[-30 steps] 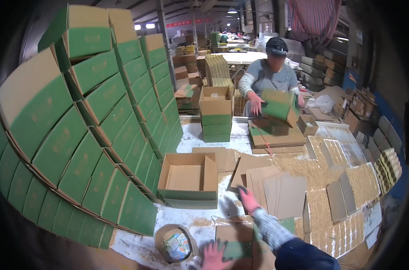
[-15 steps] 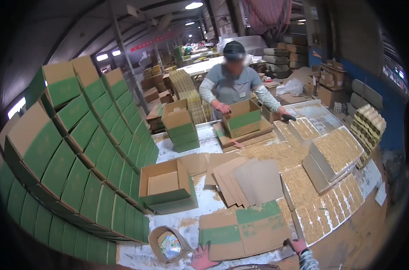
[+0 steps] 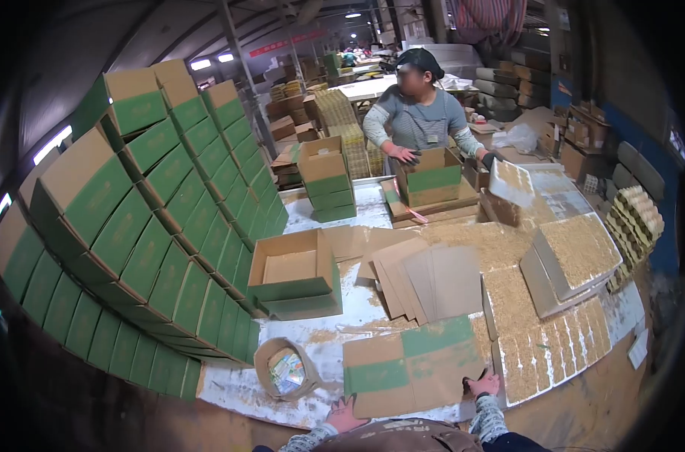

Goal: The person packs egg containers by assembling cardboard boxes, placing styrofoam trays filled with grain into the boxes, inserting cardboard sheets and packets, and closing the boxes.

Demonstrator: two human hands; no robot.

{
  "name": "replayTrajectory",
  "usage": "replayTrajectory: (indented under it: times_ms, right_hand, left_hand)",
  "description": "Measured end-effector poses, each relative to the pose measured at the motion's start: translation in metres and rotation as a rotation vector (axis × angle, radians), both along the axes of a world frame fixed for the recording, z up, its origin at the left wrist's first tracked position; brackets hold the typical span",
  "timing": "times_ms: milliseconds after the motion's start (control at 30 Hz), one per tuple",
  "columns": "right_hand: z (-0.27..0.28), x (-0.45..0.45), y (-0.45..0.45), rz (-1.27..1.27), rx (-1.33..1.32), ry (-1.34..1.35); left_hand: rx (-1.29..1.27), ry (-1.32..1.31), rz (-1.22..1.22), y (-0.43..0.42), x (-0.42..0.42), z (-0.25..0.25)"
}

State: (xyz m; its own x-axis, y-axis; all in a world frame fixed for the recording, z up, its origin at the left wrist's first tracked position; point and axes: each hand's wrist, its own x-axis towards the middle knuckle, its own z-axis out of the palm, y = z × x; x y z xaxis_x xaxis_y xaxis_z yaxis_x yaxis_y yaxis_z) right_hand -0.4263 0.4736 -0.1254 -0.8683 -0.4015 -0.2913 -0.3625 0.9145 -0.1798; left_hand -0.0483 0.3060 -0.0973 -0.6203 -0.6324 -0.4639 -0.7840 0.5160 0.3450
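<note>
Watching through the head view, I see the flat carton [image 3: 408, 358] lying on the near side of the table [image 3: 233, 383], between my two hands, not raised into a box. My left hand [image 3: 344, 415] is at its near left corner, fingers spread and not clenched; my right hand [image 3: 484, 384] meets its right edge, and I cannot tell whether it grips or only touches. I judge the work on this carton barely begun, with all its shaping left. Further on, one open box [image 3: 301, 292] stands formed, no contents showing, and green-and-brown boxes [image 3: 150, 252] rise in a tall stack at the left, so much forming looks done. Fanned cardboard sheets [image 3: 442, 280] lie loose beyond my carton. Across the table, a co-worker [image 3: 421, 124] lifts a white tray [image 3: 512, 183] beside another open box [image 3: 430, 179].
</note>
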Motion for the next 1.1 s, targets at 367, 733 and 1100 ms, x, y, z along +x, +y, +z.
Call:
replayTrajectory:
  times_ms: [367,733,1100]
  right_hand:
    - [0.206,-0.003,-0.044,-0.252,-1.565,-0.457]
    - [0.188,0.031,-0.077,0.255,-1.158,0.235]
    - [0.145,0.05,-0.122,1.802,-0.517,0.023]
  left_hand:
    - [0.22,-0.043,-0.553,-0.04,-0.028,0.203]
    - [0.338,0.798,0.021,-0.057,-0.059,0.104]
    - [0.005,0.619,-0.374,-0.02,-0.064,0.131]
